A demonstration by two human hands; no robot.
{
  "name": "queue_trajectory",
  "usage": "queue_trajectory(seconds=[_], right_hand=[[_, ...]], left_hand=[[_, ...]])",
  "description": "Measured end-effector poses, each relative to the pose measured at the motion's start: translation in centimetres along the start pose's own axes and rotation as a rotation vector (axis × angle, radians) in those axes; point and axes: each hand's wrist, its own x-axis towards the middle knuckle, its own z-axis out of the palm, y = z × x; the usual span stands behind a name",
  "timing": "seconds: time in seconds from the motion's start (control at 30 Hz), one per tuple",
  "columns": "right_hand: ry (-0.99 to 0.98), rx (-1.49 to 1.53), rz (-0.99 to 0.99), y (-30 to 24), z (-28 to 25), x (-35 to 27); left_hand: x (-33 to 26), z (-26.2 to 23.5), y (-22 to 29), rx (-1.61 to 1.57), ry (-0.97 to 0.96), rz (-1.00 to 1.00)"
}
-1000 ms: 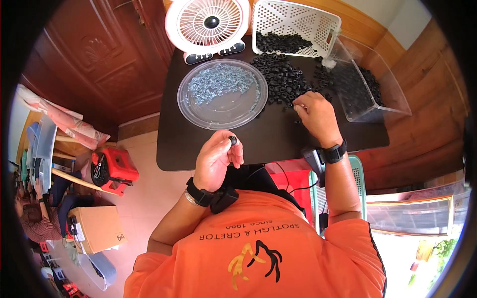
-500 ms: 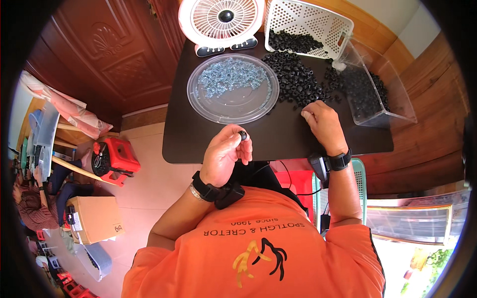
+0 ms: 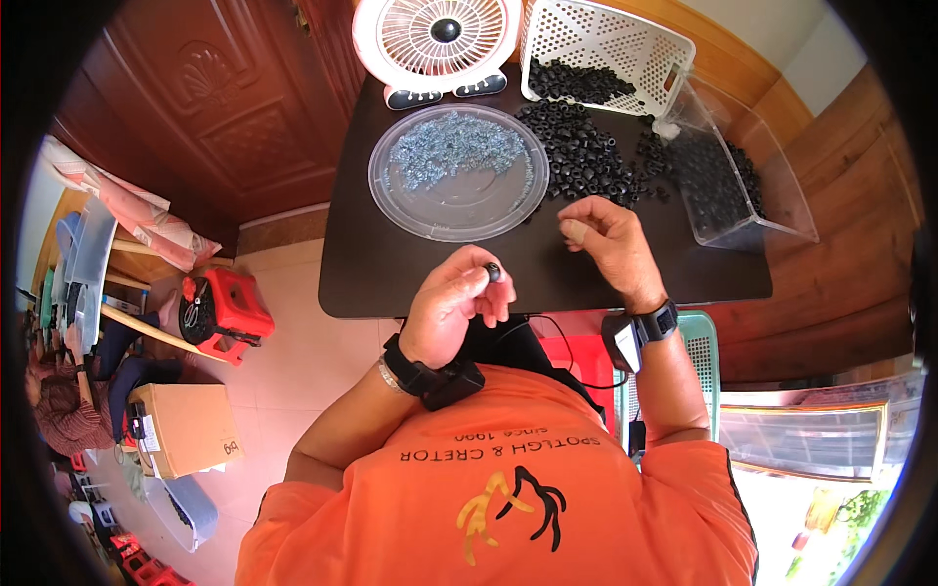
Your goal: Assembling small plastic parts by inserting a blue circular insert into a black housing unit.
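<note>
My left hand [image 3: 455, 303] is raised over the near edge of the dark table, palm up. Its thumb and fingers pinch a small black cylindrical plastic piece [image 3: 492, 272]. To its right my right hand [image 3: 608, 242] hovers over the tabletop with thumb and forefinger drawn together; whatever may be between them is too small to make out. Beyond that hand lies a heap of black plastic pieces [image 3: 586, 161] of a similar kind. A round clear plastic lid [image 3: 454, 213] sits to the left of the heap and carries many small bluish, shiny pieces [image 3: 449, 146].
A white fan [image 3: 440, 44] stands at the back of the table [image 3: 391, 278]. Beside it a white perforated basket [image 3: 625, 39] lies tipped, black pieces inside. A clear bin [image 3: 772, 195] with more black pieces stands at the right. Far left, another person sits near a cardboard box [image 3: 191, 430].
My right hand has moved left and slightly nearer, away from the heap's edge toward my left hand. The left hand, still holding the black piece, has shifted a little to the right.
</note>
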Motion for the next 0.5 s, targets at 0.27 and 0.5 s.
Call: queue_trajectory(seconds=[0.27, 0.5], right_hand=[[-0.122, 0.775, 0.018, -3.3, 7.0, -1.9], [-0.123, 0.482, -0.149, -3.5, 7.1, -1.9]], left_hand=[[-0.4, 0.8, 0.3, -0.047, -0.134, 0.143], [-1.0, 0.4, 0.6, -0.065, -0.112, 0.187]])
